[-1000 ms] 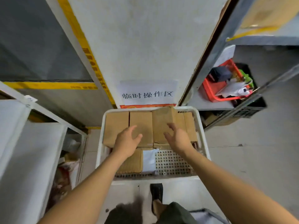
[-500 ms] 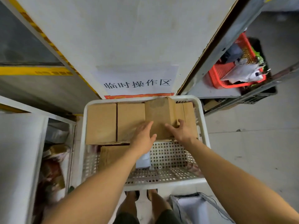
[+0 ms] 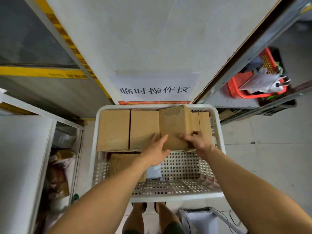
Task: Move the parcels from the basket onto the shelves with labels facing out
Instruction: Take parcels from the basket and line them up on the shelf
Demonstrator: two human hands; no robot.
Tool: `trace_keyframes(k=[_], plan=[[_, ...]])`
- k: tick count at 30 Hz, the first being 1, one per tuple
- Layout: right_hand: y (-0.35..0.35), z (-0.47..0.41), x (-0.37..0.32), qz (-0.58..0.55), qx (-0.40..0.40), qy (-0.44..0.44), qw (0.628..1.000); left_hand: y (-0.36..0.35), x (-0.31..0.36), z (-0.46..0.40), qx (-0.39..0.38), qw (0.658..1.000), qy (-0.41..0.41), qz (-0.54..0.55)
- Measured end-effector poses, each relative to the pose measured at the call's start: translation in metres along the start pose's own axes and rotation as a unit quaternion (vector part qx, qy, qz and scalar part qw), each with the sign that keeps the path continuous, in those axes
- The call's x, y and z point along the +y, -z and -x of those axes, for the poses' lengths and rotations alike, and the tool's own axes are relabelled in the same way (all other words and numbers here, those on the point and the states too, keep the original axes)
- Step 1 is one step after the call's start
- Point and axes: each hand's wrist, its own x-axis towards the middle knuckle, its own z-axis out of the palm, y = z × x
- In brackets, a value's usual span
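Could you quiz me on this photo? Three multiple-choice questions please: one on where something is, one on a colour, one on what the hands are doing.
1. Where in the white basket do the cardboard boxes stand?
A. Along the far wall, by the paper sign
B. Along the near rim, by the person's feet
C. Outside it, on the floor

2. What colour is the small basket on the shelf at the right?
A. Blue
B. Red
C. Green

3. What are the hands doing?
A. Both hang idle
B. Both are on the tall box
C. Both carry a box overhead

Answers:
1 A: the boxes line the wall below the sign.
2 B: its mesh is red.
3 B: the left hand and right hand meet on the tall box.
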Motion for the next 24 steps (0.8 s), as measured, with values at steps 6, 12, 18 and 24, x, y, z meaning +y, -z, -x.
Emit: trace_keyframes(k=[6, 12, 18, 24], plan=[[-0.004, 0.018, 0.001, -0.029, 0.047, 0.029, 0.998, 0.001, -0.008, 0.004, 0.017, 0.998, -0.026, 0.047], [0.010, 0.054, 0.005, -0.107, 0.049, 0.067, 0.991, 0.017, 0.006, 0.025, 0.132, 0.966, 0.001, 0.221], [0.010, 0.095, 0.008, -0.220, -0.061, 0.086, 0.970, 0.035, 0.015, 0.057, -0.021, 0.846, 0.017, 0.532], [-0.003, 0.139, -0.010, -0.135, -0.114, 0.110, 0.978, 0.058, 0.027, 0.099, 0.029, 0.851, -0.013, 0.525]])
